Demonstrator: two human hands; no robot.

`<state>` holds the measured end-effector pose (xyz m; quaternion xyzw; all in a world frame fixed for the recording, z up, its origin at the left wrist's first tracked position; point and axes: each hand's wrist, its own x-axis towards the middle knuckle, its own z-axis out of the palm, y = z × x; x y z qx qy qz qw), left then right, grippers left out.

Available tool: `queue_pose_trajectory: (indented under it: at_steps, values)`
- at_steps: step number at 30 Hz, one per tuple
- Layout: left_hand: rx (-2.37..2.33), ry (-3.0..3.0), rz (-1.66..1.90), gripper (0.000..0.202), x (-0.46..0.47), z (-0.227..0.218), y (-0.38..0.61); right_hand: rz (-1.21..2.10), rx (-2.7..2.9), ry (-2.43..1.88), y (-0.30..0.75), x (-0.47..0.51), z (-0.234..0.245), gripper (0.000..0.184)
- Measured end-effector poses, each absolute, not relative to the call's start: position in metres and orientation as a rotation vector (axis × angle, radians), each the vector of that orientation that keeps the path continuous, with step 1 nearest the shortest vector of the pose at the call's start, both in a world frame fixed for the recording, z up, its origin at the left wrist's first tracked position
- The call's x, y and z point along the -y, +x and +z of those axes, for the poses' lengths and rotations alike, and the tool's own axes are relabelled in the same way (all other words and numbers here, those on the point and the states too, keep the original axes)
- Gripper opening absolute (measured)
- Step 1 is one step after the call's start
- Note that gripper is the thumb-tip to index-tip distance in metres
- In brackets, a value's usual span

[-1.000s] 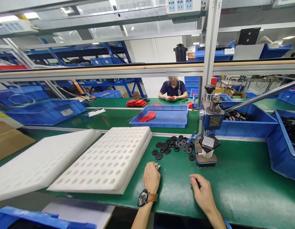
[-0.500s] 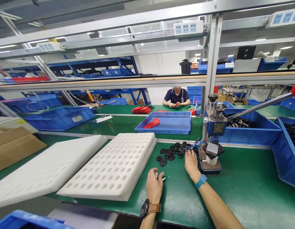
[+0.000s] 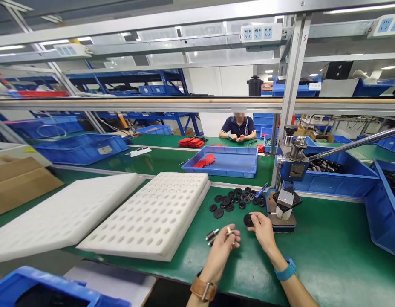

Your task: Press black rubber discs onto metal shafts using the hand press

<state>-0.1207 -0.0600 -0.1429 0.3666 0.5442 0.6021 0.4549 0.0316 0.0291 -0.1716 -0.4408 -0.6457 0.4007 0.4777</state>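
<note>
My left hand is turned palm up over the green bench top and grips small metal shaft parts, one poking out to the left and one near the fingertips. My right hand pinches a black round disc just right of the left hand's fingertips. A pile of the same black discs lies behind both hands. The small blue hand press, with its long lever, stands just right of the right hand.
A white foam tray with round holes lies left of the hands, a plain foam sheet beside it. Blue bins with black parts sit right. A blue tray holds red pieces. A person sits across the line.
My right hand drew back from the disc pile holding one black disc. My left hand lifted off the bench and turned palm up with the metal parts.
</note>
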Motion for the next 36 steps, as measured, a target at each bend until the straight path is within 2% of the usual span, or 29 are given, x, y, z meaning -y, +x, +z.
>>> queue_pose_trajectory:
  at_steps: [4,8,16,29,36]
  values:
    - [-1.206,0.954,1.378,0.053,0.079,-0.144,-0.081,1.098,1.472,-0.985,0.048,0.012,-0.170,0.058]
    - [-1.240,1.025,1.293,0.043,0.091,-0.139,-0.064,1.113,1.484,-0.957,0.066,0.043,-0.159,0.047]
    - [-1.225,1.076,1.243,0.046,0.101,-0.142,-0.065,0.970,1.658,-0.917,0.087,0.060,-0.147,0.030]
    - [-1.187,1.005,1.264,0.050,0.108,-0.139,-0.070,0.787,1.877,-0.789,0.093,0.062,-0.140,0.034]
    - [-1.170,0.982,1.282,0.059,0.108,-0.150,-0.073,0.752,2.052,-0.665,0.097,0.057,-0.137,0.037]
